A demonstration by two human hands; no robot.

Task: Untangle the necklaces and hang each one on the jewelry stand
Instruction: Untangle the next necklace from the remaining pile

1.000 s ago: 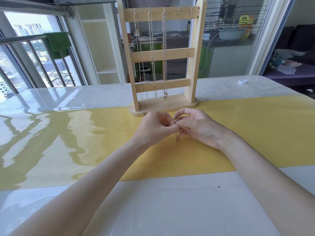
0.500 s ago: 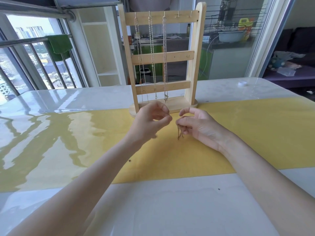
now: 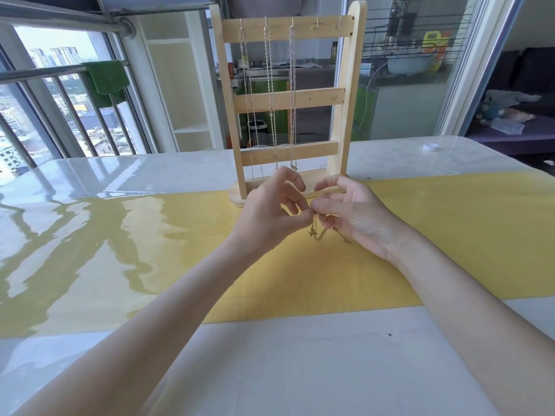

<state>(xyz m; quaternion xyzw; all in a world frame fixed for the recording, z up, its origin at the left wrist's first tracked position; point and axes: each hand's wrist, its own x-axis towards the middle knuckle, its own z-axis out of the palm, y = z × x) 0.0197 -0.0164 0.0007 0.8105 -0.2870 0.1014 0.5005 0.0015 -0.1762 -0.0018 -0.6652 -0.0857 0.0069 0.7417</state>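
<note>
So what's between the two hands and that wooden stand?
Only bare yellow mat; head view shows left hand and right hand pinching a gold necklace before the stand.

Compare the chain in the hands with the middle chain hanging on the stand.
The held chain is bunched and sags in a short loop over the yellow runner; the middle chain hangs straight from a top hook. The held one is pinched by the left hand and right hand; the hung one is untouched. Both are thin and metallic.
</note>
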